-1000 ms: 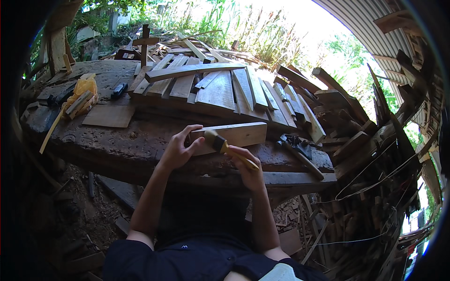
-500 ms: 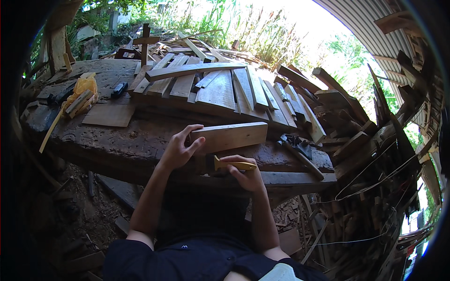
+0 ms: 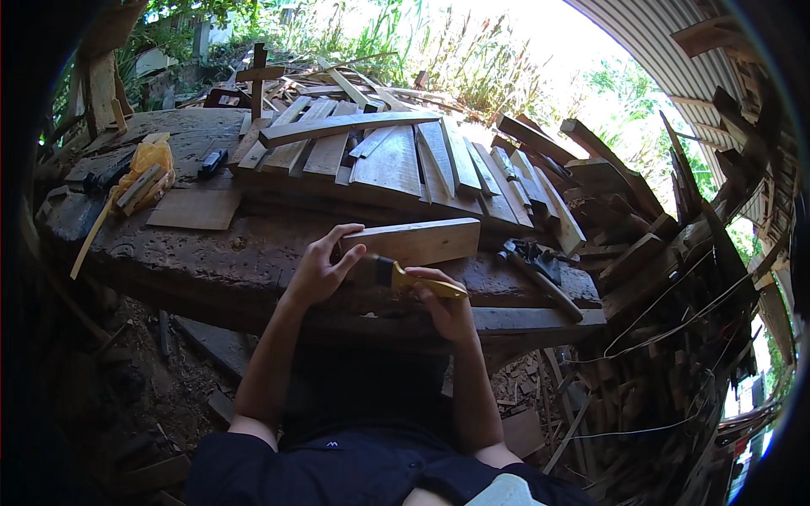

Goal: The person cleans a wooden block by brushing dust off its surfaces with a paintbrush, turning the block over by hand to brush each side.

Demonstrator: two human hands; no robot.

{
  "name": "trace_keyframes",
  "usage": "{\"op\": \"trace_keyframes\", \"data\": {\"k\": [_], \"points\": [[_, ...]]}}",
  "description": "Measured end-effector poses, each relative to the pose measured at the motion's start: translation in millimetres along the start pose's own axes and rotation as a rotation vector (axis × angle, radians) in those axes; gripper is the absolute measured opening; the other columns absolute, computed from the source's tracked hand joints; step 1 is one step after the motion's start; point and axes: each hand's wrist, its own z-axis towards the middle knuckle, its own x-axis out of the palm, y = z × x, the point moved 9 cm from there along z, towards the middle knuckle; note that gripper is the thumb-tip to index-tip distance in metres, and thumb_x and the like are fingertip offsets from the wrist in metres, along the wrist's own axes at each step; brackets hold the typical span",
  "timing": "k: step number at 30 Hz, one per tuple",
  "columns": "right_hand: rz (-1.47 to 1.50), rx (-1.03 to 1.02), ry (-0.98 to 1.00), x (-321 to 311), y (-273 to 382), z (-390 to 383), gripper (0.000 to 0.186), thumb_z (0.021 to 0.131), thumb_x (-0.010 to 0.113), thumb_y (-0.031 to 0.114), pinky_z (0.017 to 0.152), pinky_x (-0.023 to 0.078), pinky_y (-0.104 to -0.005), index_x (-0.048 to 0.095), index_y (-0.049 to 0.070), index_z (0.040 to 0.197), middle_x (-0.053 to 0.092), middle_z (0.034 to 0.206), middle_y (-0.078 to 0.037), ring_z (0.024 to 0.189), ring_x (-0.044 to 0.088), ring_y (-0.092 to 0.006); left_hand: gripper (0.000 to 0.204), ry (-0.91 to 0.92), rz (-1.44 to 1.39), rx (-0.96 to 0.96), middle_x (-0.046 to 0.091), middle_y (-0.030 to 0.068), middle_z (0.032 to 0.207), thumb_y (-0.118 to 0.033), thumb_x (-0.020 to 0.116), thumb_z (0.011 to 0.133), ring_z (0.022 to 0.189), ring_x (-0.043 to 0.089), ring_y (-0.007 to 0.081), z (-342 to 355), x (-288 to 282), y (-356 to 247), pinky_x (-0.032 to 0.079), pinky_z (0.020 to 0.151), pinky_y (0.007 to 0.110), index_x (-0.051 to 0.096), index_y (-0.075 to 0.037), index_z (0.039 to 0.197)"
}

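Observation:
A pale wooden block (image 3: 418,242) stands on its long edge above the near side of the workbench. Its left end is gripped by my left hand (image 3: 319,263), with the thumb on the near face. My right hand (image 3: 443,305) is closed round the yellow handle of a paintbrush (image 3: 403,277). The brush's bristles point left, close to the block's lower left part and my left thumb; whether they touch the wood I cannot tell.
Several planks (image 3: 388,160) lie side by side at the back of the worn workbench (image 3: 186,266). To the right rests a hammer-like tool with a long handle (image 3: 544,282). A yellow plastic bag (image 3: 153,160), a thin square board (image 3: 196,208) and a small dark object (image 3: 213,164) lie left.
My right hand has tilted the paintbrush and shifted it slightly up and to the right, so its bristle end sits higher. The block and my left hand have hardly moved.

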Motion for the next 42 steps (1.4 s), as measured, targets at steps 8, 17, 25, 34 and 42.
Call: {"op": "trace_keyframes", "data": {"k": [8,17,25,34,42], "points": [[0.018,0.031,0.095,1,-13,-4,0.027,0.107,0.061,0.008,0.094,0.056,-0.0292,0.070,0.003,0.132,0.078,0.115,-0.011,0.106,0.072,-0.0133,0.041,-0.006,-0.014,0.024,0.074,0.0196,0.125,-0.032,0.067,0.106,0.120,0.070,0.0297,-1,0,-3,0.051,0.105,0.039,0.064,-0.007,0.138],[0.066,0.017,-0.101,-10,-6,-1,0.025,0.108,0.061,0.013,0.089,0.057,-0.0282,0.072,0.003,0.128,0.078,0.106,-0.008,0.099,0.073,-0.0124,0.041,-0.019,0.011,0.049,0.074,0.0196,0.124,-0.032,0.068,0.105,0.119,0.071,0.0287,0,-2,-3,0.052,0.104,0.039,0.064,-0.007,0.138],[0.250,0.016,-0.338,-21,-8,-5,0.021,0.106,0.062,0.011,0.087,0.056,-0.0271,0.075,0.002,0.121,0.078,0.104,-0.007,0.094,0.071,-0.0101,0.042,-0.012,0.011,0.029,0.074,0.0196,0.124,-0.032,0.068,0.105,0.118,0.071,0.0288,-1,-3,-5,0.052,0.103,0.039,0.064,-0.007,0.138],[0.021,0.064,-0.230,-15,-14,-6,0.021,0.107,0.062,0.009,0.089,0.057,-0.0277,0.075,0.003,0.122,0.078,0.105,-0.007,0.094,0.073,-0.0129,0.043,-0.017,0.006,0.044,0.074,0.0197,0.124,-0.034,0.068,0.104,0.119,0.071,0.0285,0,-2,-4,0.052,0.104,0.040,0.064,-0.007,0.138],[0.081,0.168,-0.053,-7,-27,-9,0.022,0.106,0.062,0.009,0.090,0.055,-0.0268,0.074,0.003,0.124,0.076,0.113,-0.007,0.100,0.071,-0.0111,0.042,-0.014,0.001,0.034,0.074,0.0196,0.125,-0.032,0.069,0.104,0.120,0.070,0.0285,0,-1,-4,0.051,0.105,0.039,0.064,-0.007,0.138]]}}
